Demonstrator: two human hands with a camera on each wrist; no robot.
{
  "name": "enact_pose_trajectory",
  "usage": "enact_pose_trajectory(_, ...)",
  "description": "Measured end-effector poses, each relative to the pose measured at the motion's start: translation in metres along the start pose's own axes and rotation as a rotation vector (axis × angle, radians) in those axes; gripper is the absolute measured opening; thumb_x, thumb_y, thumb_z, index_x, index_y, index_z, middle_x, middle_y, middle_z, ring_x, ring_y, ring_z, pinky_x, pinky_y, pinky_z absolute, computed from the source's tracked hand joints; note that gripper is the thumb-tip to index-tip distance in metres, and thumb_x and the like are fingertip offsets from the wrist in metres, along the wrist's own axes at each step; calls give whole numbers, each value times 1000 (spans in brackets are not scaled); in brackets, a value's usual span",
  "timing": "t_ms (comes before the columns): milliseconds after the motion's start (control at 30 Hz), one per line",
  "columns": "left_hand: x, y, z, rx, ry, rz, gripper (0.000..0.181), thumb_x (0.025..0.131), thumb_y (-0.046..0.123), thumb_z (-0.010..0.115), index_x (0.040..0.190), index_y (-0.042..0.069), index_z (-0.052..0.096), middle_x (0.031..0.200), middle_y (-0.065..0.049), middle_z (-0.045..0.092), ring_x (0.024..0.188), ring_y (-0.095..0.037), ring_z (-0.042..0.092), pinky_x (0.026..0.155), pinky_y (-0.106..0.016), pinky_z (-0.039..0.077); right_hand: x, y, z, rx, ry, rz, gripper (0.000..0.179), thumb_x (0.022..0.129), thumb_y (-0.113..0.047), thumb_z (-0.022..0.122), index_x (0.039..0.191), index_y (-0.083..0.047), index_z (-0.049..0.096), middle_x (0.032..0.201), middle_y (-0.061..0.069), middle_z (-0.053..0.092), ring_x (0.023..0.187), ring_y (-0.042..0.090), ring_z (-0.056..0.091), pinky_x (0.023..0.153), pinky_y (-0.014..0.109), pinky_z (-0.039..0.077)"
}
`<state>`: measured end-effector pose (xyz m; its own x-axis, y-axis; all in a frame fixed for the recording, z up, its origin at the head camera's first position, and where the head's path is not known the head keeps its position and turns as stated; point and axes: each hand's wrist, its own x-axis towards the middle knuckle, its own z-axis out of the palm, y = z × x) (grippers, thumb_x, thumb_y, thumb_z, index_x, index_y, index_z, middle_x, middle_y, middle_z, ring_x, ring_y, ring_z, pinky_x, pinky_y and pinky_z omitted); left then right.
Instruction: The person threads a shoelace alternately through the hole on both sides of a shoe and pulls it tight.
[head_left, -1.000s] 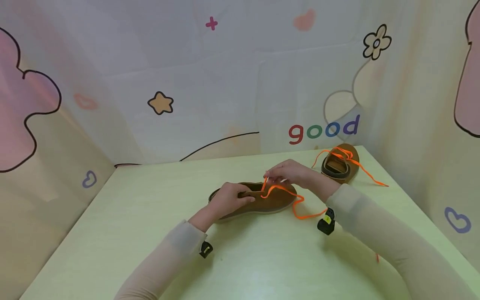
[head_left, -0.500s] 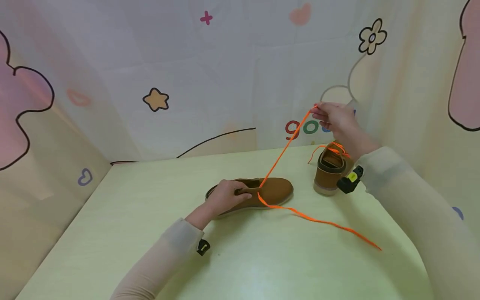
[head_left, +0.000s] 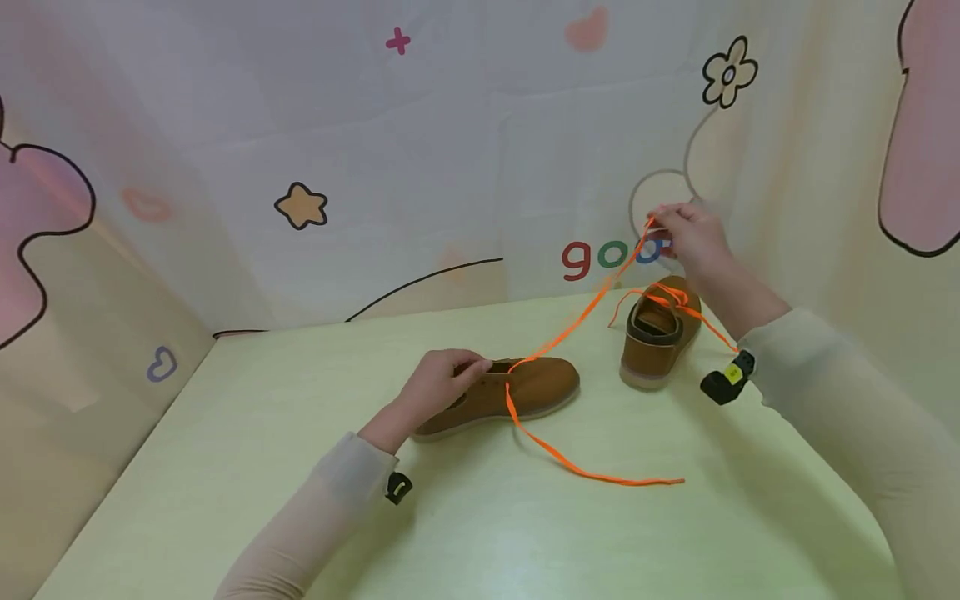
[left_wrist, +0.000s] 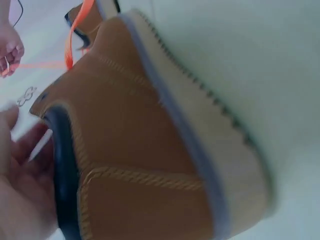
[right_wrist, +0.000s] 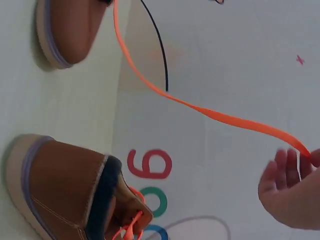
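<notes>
A brown shoe lies on the table, toe to the right. An orange shoelace passes through it near the front of the opening. High above the table, my right hand pinches one end of this lace, which sags slightly down to the shoe. The other end trails over the tabletop toward the front right. My left hand is at the shoe's opening; in the left wrist view its fingers lie loosely beside the dark collar, not visibly pinching it.
A second brown shoe, laced in orange, stands at the back right under the right forearm. The pale green table meets a printed curtain at the back and sides.
My right hand has pulled the lace end up and right from the shoe; the lace has since slackened a little. My left hand has loosened from the shoe's flap. The lower lace end has swung left.
</notes>
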<state>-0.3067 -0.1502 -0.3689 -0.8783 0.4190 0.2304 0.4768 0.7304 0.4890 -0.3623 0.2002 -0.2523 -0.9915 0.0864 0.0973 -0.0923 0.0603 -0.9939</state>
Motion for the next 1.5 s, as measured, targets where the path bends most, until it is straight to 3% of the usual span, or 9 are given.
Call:
enact_pose_trajectory(133,7,-4,-5,158,40,-38,30,101,24,66,122,5,73,124,-13,72,115,-31,67,99,-44,55,-24,16,35,-200,-361,8,20,111,-21,43,115,-6,55,83,-10,67,77,5,69,79,19,58)
enact_pose_trajectory(267,13,-12,-2,201,14,-63,27,101,24,65,116,5,77,112,-12,77,90,-23,70,86,-38,58,-42,40,77,-391,-593,-7,24,109,-14,48,121,5,55,90,6,70,79,13,69,83,27,59)
enact_pose_trajectory(367,17,-17,2,145,44,-99,26,103,23,61,107,5,80,87,-10,78,65,-15,56,71,-31,50,-46,60,106,-490,-670,-59,20,105,-9,55,115,7,61,95,18,74,81,12,66,80,27,56)
enact_pose_trajectory(500,20,-21,5,110,91,-128,27,104,24,61,102,5,82,82,-11,77,64,-15,53,71,-31,46,-39,78,131,-659,-647,-128,17,100,-11,64,99,4,72,79,10,75,70,7,59,69,23,48)
enact_pose_trajectory(667,23,-19,7,80,98,-141,28,104,24,61,102,6,82,97,-12,80,78,-21,65,76,-35,52,-26,88,146,-790,-636,-77,23,96,-14,66,77,-2,72,55,-8,50,57,8,45,62,22,38)
enact_pose_trajectory(1000,21,-16,2,73,93,-135,27,103,24,62,101,5,82,92,-10,80,71,-16,59,69,-27,45,-20,100,161,-850,-531,-69,23,96,-15,65,83,2,71,61,-4,54,62,10,48,61,20,37)
enact_pose_trajectory(1200,20,-18,2,76,89,-128,28,103,24,62,104,5,82,99,-11,80,83,-22,69,80,-36,55,-18,108,166,-776,-568,-68,29,102,-12,59,121,9,64,92,16,70,74,12,56,66,20,43)
enact_pose_trajectory(1333,21,-19,3,61,86,-143,28,103,25,62,106,5,81,103,-11,80,89,-24,72,83,-38,56,-9,114,159,-654,-676,-12,31,105,-12,55,126,6,68,98,14,73,74,7,60,73,20,49)
enact_pose_trajectory(1500,22,-18,4,52,86,-164,28,103,25,62,107,5,81,107,-11,80,99,-26,74,91,-42,58,2,116,148,-527,-700,98,38,105,-24,58,132,0,67,99,1,77,81,5,66,78,22,51)
